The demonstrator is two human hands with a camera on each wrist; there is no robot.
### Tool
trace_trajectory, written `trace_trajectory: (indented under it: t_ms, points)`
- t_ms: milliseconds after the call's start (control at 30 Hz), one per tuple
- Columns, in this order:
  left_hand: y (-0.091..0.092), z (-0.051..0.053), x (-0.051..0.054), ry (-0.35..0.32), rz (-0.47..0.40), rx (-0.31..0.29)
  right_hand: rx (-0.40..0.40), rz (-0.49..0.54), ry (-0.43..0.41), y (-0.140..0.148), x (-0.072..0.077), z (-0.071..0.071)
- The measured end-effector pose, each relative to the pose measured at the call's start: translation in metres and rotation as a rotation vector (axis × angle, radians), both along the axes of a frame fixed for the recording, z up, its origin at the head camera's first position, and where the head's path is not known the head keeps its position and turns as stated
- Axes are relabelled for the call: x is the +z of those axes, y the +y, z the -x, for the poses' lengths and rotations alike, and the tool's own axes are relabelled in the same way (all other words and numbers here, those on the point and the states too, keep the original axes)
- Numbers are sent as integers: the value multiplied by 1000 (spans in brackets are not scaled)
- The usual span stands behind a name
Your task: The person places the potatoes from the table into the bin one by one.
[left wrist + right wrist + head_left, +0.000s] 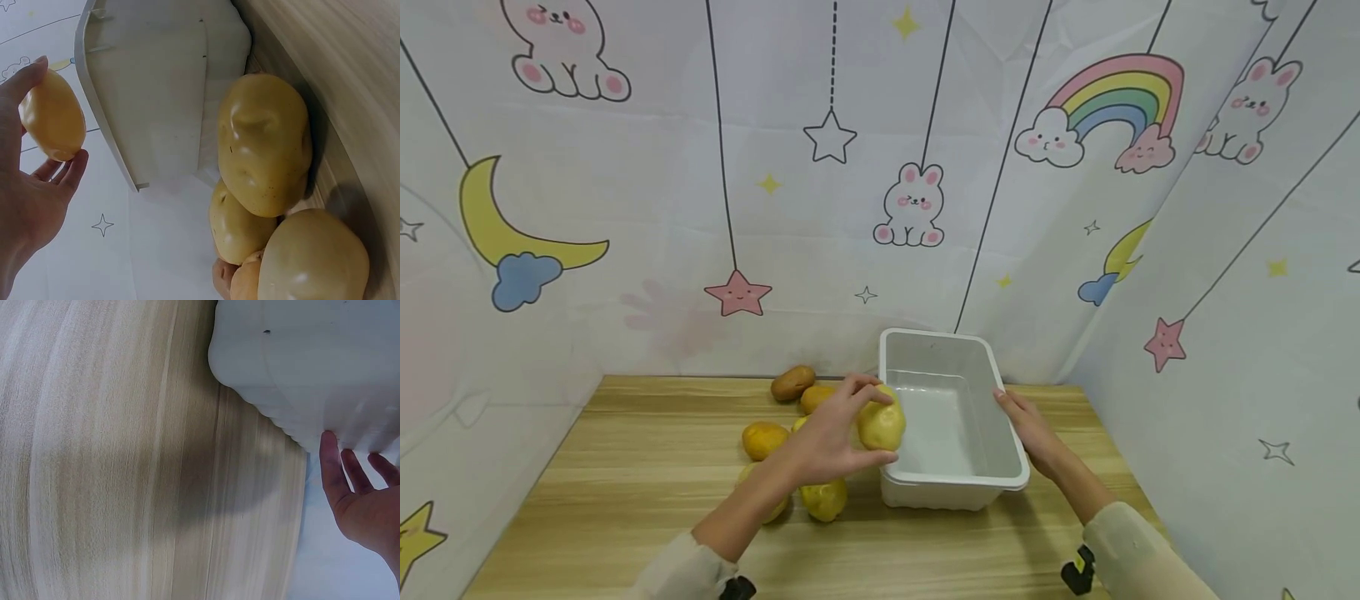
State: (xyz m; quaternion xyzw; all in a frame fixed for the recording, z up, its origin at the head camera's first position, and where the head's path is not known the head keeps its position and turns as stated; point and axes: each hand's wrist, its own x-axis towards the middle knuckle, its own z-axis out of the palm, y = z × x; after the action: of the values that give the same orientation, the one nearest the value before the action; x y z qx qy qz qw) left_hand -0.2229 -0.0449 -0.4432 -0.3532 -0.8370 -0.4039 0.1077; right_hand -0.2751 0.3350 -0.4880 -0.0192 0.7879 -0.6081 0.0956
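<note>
A yellow potato (pixel 882 423) is pinched between the thumb and fingers of my left hand (pixel 827 433), raised at the left rim of a white plastic bin (pixel 943 481). In the left wrist view the left hand (pixel 31 194) grips that potato (pixel 53 115) beside the bin's outer wall (pixel 150 94). The bin's visible floor holds nothing. My right hand (pixel 1037 433) holds the bin's right rim; in the right wrist view the fingertips of the right hand (pixel 369 500) touch the bin's outer side (pixel 300 369).
Left of the bin on the wooden table (pixel 625 467) lie several potatoes, among them a brown one (pixel 792 383), an orange-yellow one (pixel 764 440) and a yellow one (pixel 824 500). A patterned sheet (pixel 820 225) stands behind the table, and another hangs at the right.
</note>
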Motion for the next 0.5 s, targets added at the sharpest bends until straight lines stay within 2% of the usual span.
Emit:
trace_trajectory:
  t_ms: [133,367,500]
  points:
    - [4,0,0,6,-3,-18,-6,0,-1,0,0,0]
    - [12,-1,-4,-40,26,-23,-7,3,1,-1,-1,1]
    - [14,-1,-5,-44,34,-27,-4,6,-1,-1,-2,1]
